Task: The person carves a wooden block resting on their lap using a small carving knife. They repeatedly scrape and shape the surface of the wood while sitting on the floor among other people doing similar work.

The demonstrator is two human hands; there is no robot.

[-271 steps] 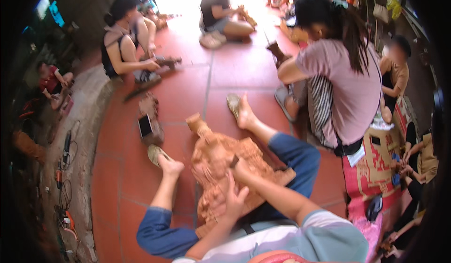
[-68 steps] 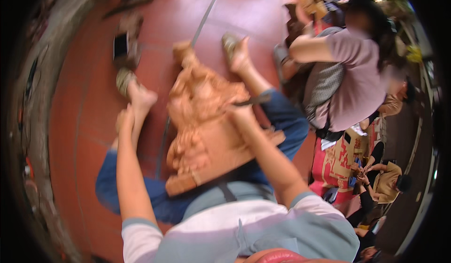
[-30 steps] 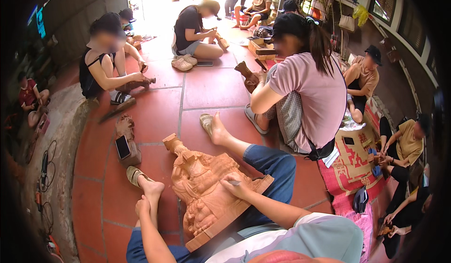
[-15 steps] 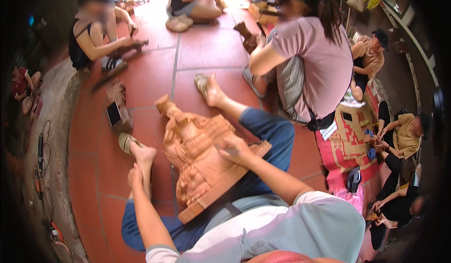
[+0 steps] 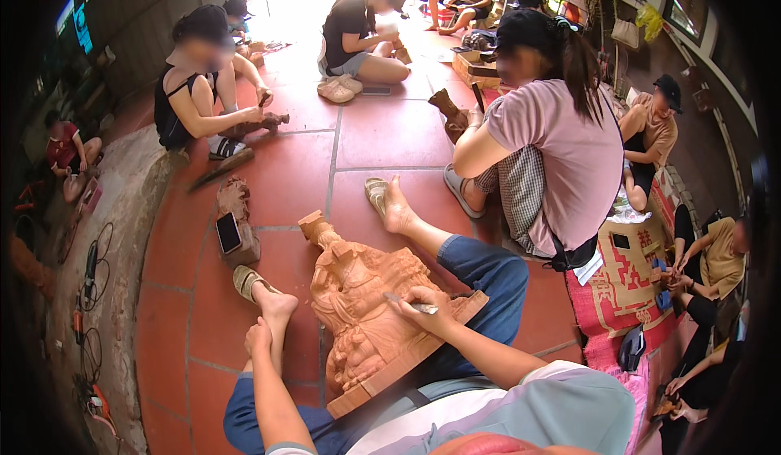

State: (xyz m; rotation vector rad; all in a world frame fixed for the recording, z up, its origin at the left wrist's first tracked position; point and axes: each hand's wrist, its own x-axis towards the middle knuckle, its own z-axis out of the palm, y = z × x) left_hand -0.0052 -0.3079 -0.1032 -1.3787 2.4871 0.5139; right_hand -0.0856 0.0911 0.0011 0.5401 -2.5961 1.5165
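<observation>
A large carved wooden figure (image 5: 370, 292), reddish-brown with a thick flat base, lies tilted across my lap, its narrow top pointing away to the left. Over its right side, my right hand (image 5: 429, 315) is closed around a short carving tool (image 5: 419, 305); its dark tip points left, close to the carved surface. Whether the tip touches the wood I cannot tell. My left hand (image 5: 258, 337) is closed on my left ankle (image 5: 275, 322), away from the carving.
Ahead on the red tiles, a phone (image 5: 229, 232) leans on a wooden block (image 5: 242, 245). A person in a pink shirt (image 5: 561, 142) squats close on the right; others carve farther off. A red patterned mat (image 5: 598, 292) lies right. A power tool with cords (image 5: 91, 272) lies left.
The view has tipped up, so everything sits lower and further right. My right hand still lies over the carving, and its tool now shows clearly. My left hand stays on the ankle.
</observation>
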